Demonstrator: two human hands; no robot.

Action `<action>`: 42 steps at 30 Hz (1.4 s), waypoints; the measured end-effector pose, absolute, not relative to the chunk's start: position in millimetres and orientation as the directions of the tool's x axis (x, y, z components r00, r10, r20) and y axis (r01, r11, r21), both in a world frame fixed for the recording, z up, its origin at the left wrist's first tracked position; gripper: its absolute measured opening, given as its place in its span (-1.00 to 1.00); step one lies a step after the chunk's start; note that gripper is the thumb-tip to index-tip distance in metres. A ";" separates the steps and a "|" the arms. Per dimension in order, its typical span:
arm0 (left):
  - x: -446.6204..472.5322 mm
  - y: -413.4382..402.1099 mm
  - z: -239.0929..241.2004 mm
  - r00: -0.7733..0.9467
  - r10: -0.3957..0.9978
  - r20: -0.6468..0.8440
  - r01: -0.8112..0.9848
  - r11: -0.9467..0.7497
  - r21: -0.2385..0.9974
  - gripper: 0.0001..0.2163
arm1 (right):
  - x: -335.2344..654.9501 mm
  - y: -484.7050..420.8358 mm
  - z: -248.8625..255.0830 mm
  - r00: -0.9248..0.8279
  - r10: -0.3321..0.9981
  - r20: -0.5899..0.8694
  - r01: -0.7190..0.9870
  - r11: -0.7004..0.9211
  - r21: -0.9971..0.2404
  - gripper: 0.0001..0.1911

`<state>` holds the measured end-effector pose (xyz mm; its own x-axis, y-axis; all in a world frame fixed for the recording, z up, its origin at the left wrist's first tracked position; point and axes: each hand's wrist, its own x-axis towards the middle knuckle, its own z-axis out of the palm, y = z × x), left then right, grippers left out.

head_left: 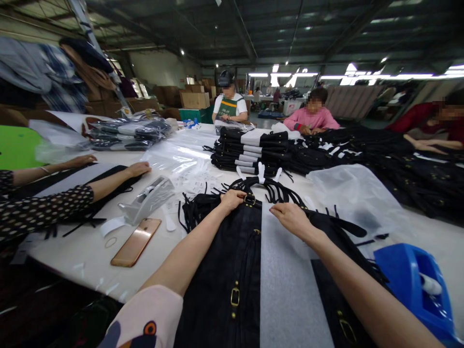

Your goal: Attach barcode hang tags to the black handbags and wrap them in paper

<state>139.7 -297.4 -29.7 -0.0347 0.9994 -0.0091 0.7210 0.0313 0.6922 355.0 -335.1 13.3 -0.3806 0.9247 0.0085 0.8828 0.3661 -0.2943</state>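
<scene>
In front of me on the table lies a black apron (217, 270), with straps and brass-coloured buckles. A long pale grey sheet (286, 285) runs down over its black cloth. My left hand (231, 202) is closed at the apron's top edge, fingers pinched beside a buckle (250, 198). At the sheet's upper end, my right hand (290, 218) is also closed, thumb and fingertips together on its top edge. Looped black straps (279, 186) with white tags (261, 173) lie just beyond both hands.
A rose-gold phone (136, 241) and a clear tape dispenser (147, 200) lie to the left, near a co-worker's hands (139, 168). Folded black bundles (250, 150) are stacked ahead. A blue plastic holder (416, 280) and a clear bag (358, 195) are on the right.
</scene>
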 end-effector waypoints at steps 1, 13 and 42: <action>139.1 -297.5 -30.1 -0.025 1.000 -0.003 0.723 0.021 0.691 -0.69 | 350.4 -333.7 13.0 -0.379 0.925 0.004 0.890 0.366 -0.273 -0.69; 136.3 -300.4 -32.5 0.032 0.991 0.128 0.865 -0.092 0.493 -0.83 | 304.6 -324.8 15.9 -0.422 0.906 0.011 0.899 0.421 -0.119 -0.70; 134.7 -331.5 -25.7 -0.020 0.971 0.237 0.318 -0.219 0.922 -0.96 | 299.8 -374.5 -12.3 -0.643 0.743 0.186 0.750 0.660 -0.044 -0.78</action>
<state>134.7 -331.5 -25.7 -0.0204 0.9712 0.2373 0.3181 -0.2187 0.9225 299.8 -374.5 -12.3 -0.6425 0.7432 0.1865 0.7503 0.6596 -0.0438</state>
